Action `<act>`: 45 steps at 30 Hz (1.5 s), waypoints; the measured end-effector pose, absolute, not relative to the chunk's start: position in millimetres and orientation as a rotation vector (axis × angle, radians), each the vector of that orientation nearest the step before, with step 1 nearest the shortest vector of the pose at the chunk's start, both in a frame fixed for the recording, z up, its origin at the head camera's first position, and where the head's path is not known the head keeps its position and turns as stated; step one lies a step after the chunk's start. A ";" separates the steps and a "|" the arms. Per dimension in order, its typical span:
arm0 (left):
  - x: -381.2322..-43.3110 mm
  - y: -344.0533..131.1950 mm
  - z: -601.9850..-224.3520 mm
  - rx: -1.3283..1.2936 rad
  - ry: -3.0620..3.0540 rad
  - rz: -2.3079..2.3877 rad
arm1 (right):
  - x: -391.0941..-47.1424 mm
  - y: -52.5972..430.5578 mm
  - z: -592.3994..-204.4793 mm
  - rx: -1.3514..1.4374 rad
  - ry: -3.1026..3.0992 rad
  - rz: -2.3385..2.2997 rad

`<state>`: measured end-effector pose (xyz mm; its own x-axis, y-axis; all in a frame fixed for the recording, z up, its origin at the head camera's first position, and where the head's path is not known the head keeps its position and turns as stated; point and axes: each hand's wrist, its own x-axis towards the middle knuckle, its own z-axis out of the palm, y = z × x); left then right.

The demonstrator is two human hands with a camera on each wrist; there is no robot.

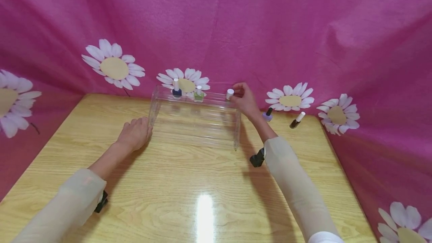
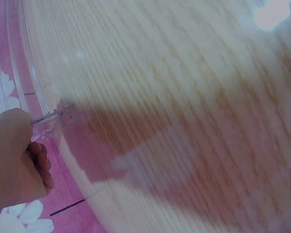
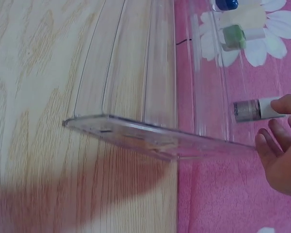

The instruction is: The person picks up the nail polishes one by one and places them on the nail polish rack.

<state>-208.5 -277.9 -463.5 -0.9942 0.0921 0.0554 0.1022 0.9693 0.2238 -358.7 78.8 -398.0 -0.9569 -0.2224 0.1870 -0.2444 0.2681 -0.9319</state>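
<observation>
A clear acrylic tiered rack (image 1: 195, 143) stands toward the back of the table. My left hand (image 1: 135, 134) grips its left side panel, fingers curled in at the edge in the left wrist view. At the right end of the top tier, my right hand (image 1: 246, 102) holds a nail polish bottle by its white cap (image 1: 230, 93). The right wrist view shows that bottle's greyish body (image 3: 246, 110), with the thumb on the cap. Along the same tier stand a dark blue nail polish (image 1: 177, 92) and a green nail polish (image 1: 198, 95), both white-capped.
Right of the rack, on the wooden table (image 1: 168, 198), are a lilac nail polish (image 1: 267, 116) with a black cap and a dark nail polish (image 1: 295, 122) with a white cap, which leans. A pink flowered cloth (image 1: 236, 29) hangs behind and along both sides.
</observation>
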 end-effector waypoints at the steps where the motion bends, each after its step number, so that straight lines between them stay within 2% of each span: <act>1: -208.3 -278.2 -463.4 -0.148 -3.074 -0.352 | -358.9 80.6 -397.9 0.458 -2.466 1.839; 22: -209.3 -279.4 -466.8 -0.162 -3.059 -0.337 | -358.0 159.7 -402.1 0.177 -2.307 1.796; 45: -210.8 -278.2 -466.3 -0.142 -3.072 -0.354 | -374.3 199.1 -449.3 0.096 -2.480 1.576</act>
